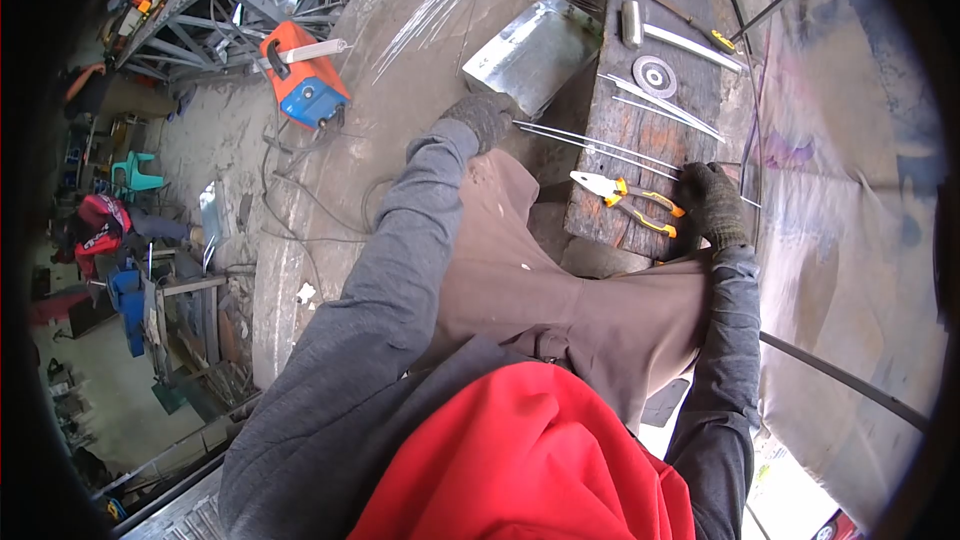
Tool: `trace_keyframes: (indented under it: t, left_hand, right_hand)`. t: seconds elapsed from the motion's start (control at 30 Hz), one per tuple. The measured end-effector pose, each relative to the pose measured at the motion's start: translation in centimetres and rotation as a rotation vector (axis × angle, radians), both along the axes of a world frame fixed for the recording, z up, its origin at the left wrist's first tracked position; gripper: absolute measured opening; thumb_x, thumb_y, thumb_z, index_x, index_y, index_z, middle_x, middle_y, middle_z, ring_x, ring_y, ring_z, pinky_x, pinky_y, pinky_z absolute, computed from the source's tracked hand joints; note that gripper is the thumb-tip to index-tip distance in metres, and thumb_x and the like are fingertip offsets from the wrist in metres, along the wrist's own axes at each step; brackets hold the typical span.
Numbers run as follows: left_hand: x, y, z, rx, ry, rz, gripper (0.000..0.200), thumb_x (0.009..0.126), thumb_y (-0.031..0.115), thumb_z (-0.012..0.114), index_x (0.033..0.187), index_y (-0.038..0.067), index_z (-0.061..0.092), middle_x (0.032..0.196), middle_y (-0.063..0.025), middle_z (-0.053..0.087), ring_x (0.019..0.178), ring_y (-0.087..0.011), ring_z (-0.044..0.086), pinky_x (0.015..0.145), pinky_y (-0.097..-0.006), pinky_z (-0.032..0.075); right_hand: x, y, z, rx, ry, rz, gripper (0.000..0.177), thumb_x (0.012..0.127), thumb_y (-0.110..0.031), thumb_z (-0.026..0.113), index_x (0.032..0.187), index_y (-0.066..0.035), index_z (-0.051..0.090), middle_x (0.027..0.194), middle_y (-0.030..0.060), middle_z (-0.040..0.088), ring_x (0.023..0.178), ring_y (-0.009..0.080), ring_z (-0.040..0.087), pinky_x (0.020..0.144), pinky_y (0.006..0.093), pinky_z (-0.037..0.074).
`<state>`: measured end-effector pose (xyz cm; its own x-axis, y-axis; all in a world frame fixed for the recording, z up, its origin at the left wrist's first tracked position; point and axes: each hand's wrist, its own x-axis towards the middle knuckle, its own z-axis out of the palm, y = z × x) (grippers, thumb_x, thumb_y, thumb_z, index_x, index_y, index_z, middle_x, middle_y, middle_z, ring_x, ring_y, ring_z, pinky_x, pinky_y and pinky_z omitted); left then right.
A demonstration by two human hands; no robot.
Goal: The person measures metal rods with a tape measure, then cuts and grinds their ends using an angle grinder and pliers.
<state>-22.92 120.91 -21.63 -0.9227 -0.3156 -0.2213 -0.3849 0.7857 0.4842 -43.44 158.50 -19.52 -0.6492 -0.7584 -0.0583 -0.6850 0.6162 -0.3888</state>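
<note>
My left hand (485, 115), in a dark glove, is closed on one end of a few thin metal rods (600, 147). The rods run across a worn wooden plank (640, 130) to my right hand (715, 202), also gloved, which is closed on their other end at the plank's edge. Pliers with orange and yellow handles (625, 200) lie on the plank just beside my right hand, below the rods. My brown-trousered knees are against the plank's near end.
A grinding disc (655, 75), a metal cylinder (632, 22) and more thin rods (665, 105) lie farther along the plank. A bent metal sheet (530, 50) rests beside it. An orange and blue welding machine (305, 80) stands on the ground, with cables trailing. A steel frame (230, 10) and a green chair (135, 175) are beyond.
</note>
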Motion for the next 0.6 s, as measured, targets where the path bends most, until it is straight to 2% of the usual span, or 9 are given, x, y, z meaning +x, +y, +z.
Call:
trace_keyframes:
  t: [0.07, 0.13, 0.2, 0.33, 0.4, 0.6]
  left_hand:
    - [0.1, 0.0, 0.1, 0.007, 0.017, -0.009, 0.024, 0.094, 0.026, 0.058, 0.112, 0.014, 0.069, 0.115, -0.0132, 0.070, 0.108, -0.0340, 0.065, 0.096, -0.0424, 0.050]
    - [0.2, -0.1, -0.3, 0.013, 0.033, -0.017, 0.024, 0.094, 0.026, 0.058, 0.112, 0.014, 0.069, 0.115, -0.0132, 0.070, 0.108, -0.0336, 0.065, 0.096, -0.0423, 0.050]
    - [0.3, -0.4, -1.0, 0.030, 0.087, -0.016, 0.026, 0.093, 0.022, 0.055, 0.113, 0.017, 0.071, 0.116, -0.0145, 0.070, 0.110, -0.0353, 0.064, 0.097, -0.0450, 0.049]
    - [0.5, -0.3, -0.8, 0.078, 0.113, -0.027, 0.026, 0.092, 0.023, 0.056, 0.112, 0.017, 0.071, 0.115, -0.0147, 0.070, 0.110, -0.0351, 0.064, 0.097, -0.0447, 0.049]
    - [0.4, -0.1, -0.3, 0.047, 0.074, -0.009, 0.024, 0.094, 0.026, 0.059, 0.112, 0.014, 0.068, 0.114, -0.0119, 0.070, 0.105, -0.0329, 0.066, 0.094, -0.0405, 0.051]
    - [0.2, -0.2, -0.6, 0.072, 0.053, 0.026, 0.024, 0.094, 0.027, 0.061, 0.111, 0.014, 0.069, 0.113, -0.0112, 0.070, 0.107, -0.0315, 0.065, 0.094, -0.0398, 0.050]
  right_hand:
    - [0.2, -0.2, 0.1, -0.004, 0.015, 0.009, 0.021, 0.090, -0.020, 0.067, 0.109, -0.011, 0.067, 0.108, 0.0175, 0.063, 0.102, 0.0398, 0.063, 0.088, 0.0478, 0.050]
    - [0.5, -0.5, 0.3, -0.037, 0.023, 0.005, 0.021, 0.087, -0.015, 0.069, 0.107, -0.011, 0.067, 0.106, 0.0158, 0.065, 0.101, 0.0376, 0.064, 0.087, 0.0450, 0.051]
    - [0.6, -0.8, 0.2, -0.033, 0.054, -0.003, 0.020, 0.087, -0.016, 0.069, 0.106, -0.011, 0.067, 0.105, 0.0157, 0.065, 0.100, 0.0381, 0.064, 0.087, 0.0455, 0.051]
    - [0.6, -1.0, -0.2, -0.030, 0.089, 0.005, 0.019, 0.088, -0.017, 0.070, 0.106, -0.011, 0.067, 0.103, 0.0154, 0.066, 0.099, 0.0390, 0.064, 0.085, 0.0468, 0.052]
    - [0.7, -1.0, -0.1, -0.025, 0.100, -0.001, 0.019, 0.088, -0.017, 0.070, 0.106, -0.011, 0.067, 0.103, 0.0154, 0.066, 0.099, 0.0389, 0.064, 0.085, 0.0467, 0.052]
    - [0.9, -1.1, 0.7, -0.026, 0.112, -0.055, 0.023, 0.088, -0.014, 0.068, 0.111, -0.011, 0.067, 0.109, 0.0155, 0.065, 0.103, 0.0381, 0.064, 0.088, 0.0462, 0.052]
